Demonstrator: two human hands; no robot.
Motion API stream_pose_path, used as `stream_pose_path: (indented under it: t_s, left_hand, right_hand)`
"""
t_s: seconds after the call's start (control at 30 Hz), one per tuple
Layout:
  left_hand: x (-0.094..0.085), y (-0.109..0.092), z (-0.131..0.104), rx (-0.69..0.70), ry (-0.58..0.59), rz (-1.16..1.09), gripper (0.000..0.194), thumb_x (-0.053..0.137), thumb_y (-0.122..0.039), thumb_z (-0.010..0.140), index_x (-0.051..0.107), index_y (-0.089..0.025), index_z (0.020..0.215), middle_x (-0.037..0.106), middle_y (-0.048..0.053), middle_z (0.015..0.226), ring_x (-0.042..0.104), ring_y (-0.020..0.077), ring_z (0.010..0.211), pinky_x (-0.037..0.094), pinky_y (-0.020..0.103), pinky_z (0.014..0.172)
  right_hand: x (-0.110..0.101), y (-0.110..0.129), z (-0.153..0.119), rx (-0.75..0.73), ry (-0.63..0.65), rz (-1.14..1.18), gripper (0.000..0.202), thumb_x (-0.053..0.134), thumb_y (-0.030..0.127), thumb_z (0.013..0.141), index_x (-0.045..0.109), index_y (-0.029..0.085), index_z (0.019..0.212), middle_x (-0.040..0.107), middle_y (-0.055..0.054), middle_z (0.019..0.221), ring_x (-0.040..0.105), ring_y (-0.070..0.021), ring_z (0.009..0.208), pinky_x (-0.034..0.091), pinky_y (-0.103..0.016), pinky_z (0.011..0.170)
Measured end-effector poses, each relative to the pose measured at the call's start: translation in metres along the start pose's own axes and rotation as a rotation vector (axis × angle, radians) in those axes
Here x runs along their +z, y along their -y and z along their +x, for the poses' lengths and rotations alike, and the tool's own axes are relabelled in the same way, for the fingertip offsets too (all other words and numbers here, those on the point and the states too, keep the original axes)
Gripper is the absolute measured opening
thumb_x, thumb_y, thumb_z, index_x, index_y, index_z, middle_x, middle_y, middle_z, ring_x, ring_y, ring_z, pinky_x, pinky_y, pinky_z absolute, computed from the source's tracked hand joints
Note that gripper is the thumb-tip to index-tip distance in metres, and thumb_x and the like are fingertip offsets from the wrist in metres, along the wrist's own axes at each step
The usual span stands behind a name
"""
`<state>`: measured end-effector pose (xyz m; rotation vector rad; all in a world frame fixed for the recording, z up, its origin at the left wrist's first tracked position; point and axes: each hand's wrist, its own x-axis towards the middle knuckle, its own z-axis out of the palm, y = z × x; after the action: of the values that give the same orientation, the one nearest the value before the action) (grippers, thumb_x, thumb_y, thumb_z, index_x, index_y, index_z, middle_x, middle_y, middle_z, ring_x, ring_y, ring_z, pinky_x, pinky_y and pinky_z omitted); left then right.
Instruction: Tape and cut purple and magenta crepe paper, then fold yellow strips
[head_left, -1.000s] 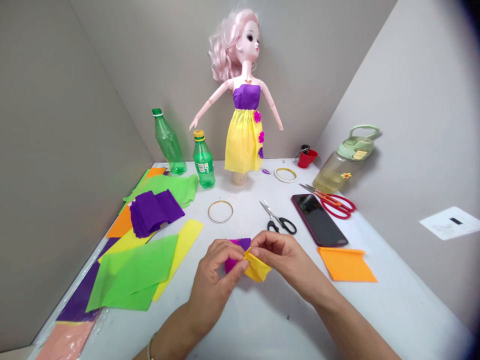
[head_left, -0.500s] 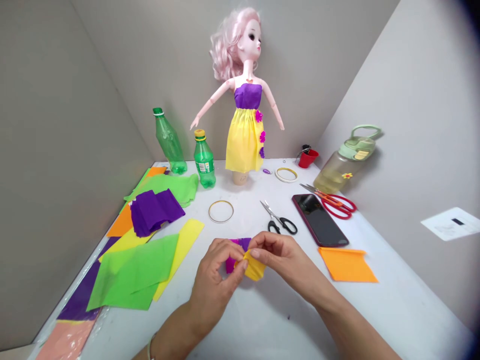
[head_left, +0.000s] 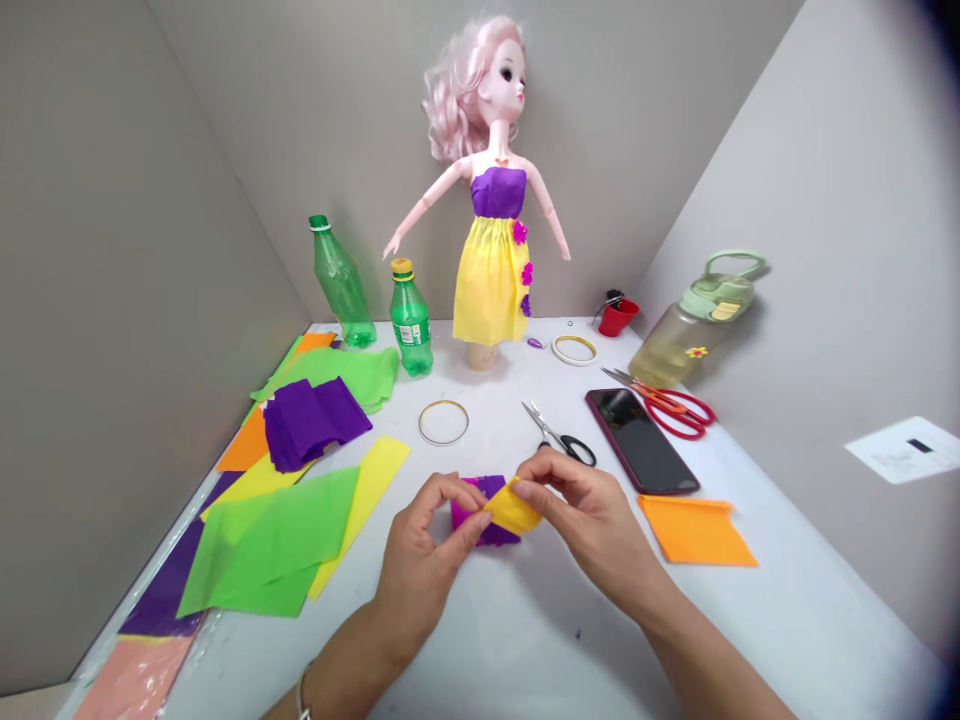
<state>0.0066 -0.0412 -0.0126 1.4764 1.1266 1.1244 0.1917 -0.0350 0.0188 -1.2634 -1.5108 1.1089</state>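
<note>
Between my two hands is a small yellow piece of crepe-like paper or cloth point(head_left: 513, 512). My left hand point(head_left: 431, 535) pinches its left corner between thumb and forefinger. My right hand point(head_left: 581, 505) pinches its upper right edge. Beneath the yellow piece, a purple and magenta piece point(head_left: 496, 488) lies on the table, partly covered by it and by my left fingers. Just beyond my right hand lie black-handled scissors point(head_left: 553, 430), one handle loop partly hidden by that hand.
A doll point(head_left: 491, 270) in a purple and yellow dress stands at the back. Green bottles point(head_left: 411, 325) stand to its left. Coloured sheets point(head_left: 277, 540) cover the left side. A phone point(head_left: 641, 440), red-handled scissors point(head_left: 675, 408), a water bottle point(head_left: 679, 335) and an orange piece point(head_left: 697, 532) are on the right.
My right hand has moved slightly right and up, and the yellow piece is drawn out wider between both hands. More of the purple piece under it shows.
</note>
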Motion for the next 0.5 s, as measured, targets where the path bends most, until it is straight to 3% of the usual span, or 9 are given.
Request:
stream_pose_path:
  t_s: [0.17, 0.33, 0.5]
  left_hand:
    - [-0.0011, -0.0049, 0.0006, -0.088, 0.046, -0.005, 0.036, 0.073, -0.034, 0.081, 0.056, -0.023, 0.111, 0.067, 0.002, 0.098, 0.06, 0.0204, 0.1, 0.044, 0.033, 0.092]
    - [-0.0028, -0.0097, 0.0029, -0.073, 0.19, 0.004, 0.016, 0.063, -0.034, 0.088, 0.067, -0.02, 0.082, 0.064, 0.001, 0.083, 0.058, 0.0171, 0.082, 0.043, 0.028, 0.081]
    - [-0.0021, -0.0076, 0.0057, -0.145, 0.186, -0.055, 0.015, 0.067, -0.032, 0.084, 0.067, -0.018, 0.079, 0.065, 0.0, 0.079, 0.057, 0.0163, 0.079, 0.043, 0.027, 0.079]
  right_hand:
    - [0.0006, 0.0033, -0.0016, -0.033, 0.043, -0.074, 0.018, 0.059, 0.033, 0.093, 0.064, 0.021, 0.08, 0.062, -0.001, 0.08, 0.056, -0.0172, 0.077, 0.042, -0.028, 0.072]
    - [0.0026, 0.0022, -0.0031, -0.07, 0.096, -0.081, 0.017, 0.06, 0.03, 0.093, 0.065, 0.021, 0.079, 0.062, 0.001, 0.078, 0.055, -0.0152, 0.075, 0.041, -0.026, 0.071]
    - [0.0043, -0.0003, -0.0014, -0.013, 0.12, -0.046, 0.018, 0.058, 0.032, 0.094, 0.063, 0.021, 0.081, 0.062, 0.001, 0.079, 0.055, -0.015, 0.076, 0.041, -0.025, 0.069]
